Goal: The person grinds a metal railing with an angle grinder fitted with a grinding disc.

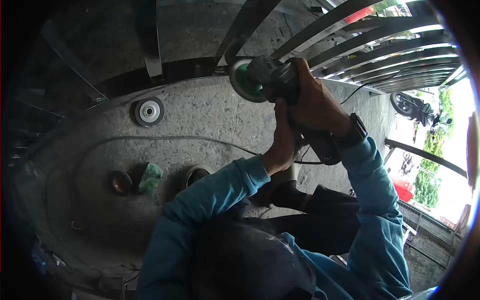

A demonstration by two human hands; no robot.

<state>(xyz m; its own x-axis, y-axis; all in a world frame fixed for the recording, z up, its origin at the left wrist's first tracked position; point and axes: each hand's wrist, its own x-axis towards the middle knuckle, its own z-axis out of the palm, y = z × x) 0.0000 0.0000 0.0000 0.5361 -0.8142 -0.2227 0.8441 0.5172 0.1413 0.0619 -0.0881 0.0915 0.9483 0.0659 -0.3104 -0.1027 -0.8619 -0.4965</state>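
Note:
My right hand point(317, 102), with a dark watch on its wrist, is closed round the body of an angle grinder point(272, 75). My left hand point(284, 142) grips the same grinder from below and to the left. A round disc with a green centre point(243, 77) sits at the grinder's head. Its edge is at the bottom rail point(187, 69) of a dark metal barred frame; whether they touch I cannot tell. The grinder's rear end point(322, 147) shows below my right hand.
A spare grinding wheel point(149, 111) lies on the concrete floor point(200, 112). A cable point(185, 137) runs across it. Nearer are a reddish round disc point(120, 183) and a crumpled green piece point(150, 178). Metal bars point(370, 40) rise far right; a motorcycle point(415, 107) stands beyond.

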